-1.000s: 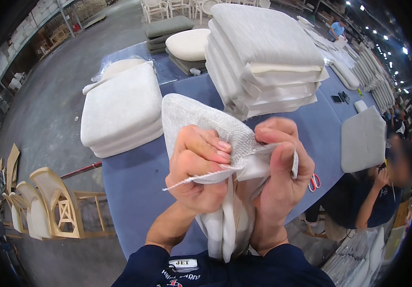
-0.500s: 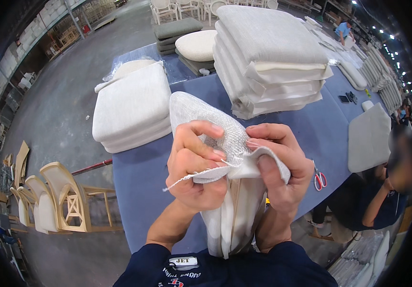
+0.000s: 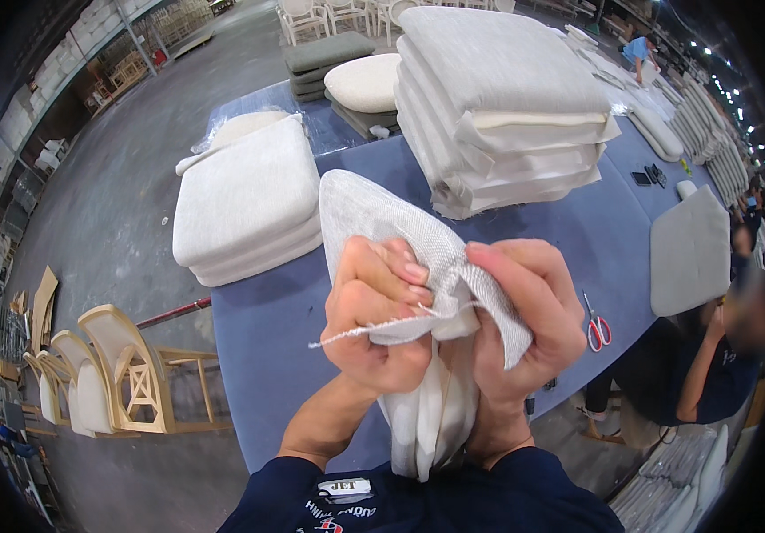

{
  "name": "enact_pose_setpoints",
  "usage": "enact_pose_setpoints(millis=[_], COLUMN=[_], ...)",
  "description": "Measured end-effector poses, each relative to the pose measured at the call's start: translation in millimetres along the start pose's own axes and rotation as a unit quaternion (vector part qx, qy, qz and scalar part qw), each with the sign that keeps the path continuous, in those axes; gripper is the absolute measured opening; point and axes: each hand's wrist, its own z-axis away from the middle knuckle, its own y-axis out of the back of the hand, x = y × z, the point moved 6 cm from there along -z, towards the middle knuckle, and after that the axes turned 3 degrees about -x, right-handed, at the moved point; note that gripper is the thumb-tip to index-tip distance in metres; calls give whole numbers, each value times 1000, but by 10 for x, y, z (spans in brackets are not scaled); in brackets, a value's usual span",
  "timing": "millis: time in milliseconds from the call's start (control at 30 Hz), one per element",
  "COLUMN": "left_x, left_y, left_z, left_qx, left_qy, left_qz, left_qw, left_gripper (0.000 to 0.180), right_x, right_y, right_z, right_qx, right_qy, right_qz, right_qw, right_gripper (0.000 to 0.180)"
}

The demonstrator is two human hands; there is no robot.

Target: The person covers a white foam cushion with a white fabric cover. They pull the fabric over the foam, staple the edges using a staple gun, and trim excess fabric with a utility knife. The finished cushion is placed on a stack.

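Between my hands a light grey fabric-covered seat cushion stands on edge, its white inner side toward me. My left hand is closed on the cover's frayed edge, with a loose twisted thread trailing out to the left. My right hand pinches a gathered fold of the same cover, and a loose flap of fabric hangs beside its thumb. The cloth is bunched at the cushion's corner between the two hands. Fingertips of both hands are partly tucked into the fabric.
On the blue-covered table stand a low cushion stack at left and a tall one behind. Red-handled scissors lie at right. A seated co-worker is at far right; wooden chairs stand at left.
My right hand has closed further and turned inward, pulling the flap down over the corner. My left fingers have curled tighter on the cloth.
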Motion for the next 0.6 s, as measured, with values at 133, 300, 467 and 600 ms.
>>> enact_pose_setpoints(millis=[133,300,467,600], left_x=[13,19,53,50], left_y=[-4,-59,-27,-3], left_z=[9,29,47,79], left_qx=[-19,-36,-25,-19], left_qy=[-2,-29,-22,-11], left_qz=[11,-13,-14,53], left_qw=[1000,999,999,998], left_gripper=[18,19,20,17], right_x=[32,57,-54,-18], right_y=[-6,53,114,22], right_z=[85,212,304,352], right_qx=[17,-5,-88,-62], right_qy=[56,67,-7,-4], right_qz=[-2,-14,-25,-55], right_qw=[998,998,996,997], right_gripper=[40,35,29,25])
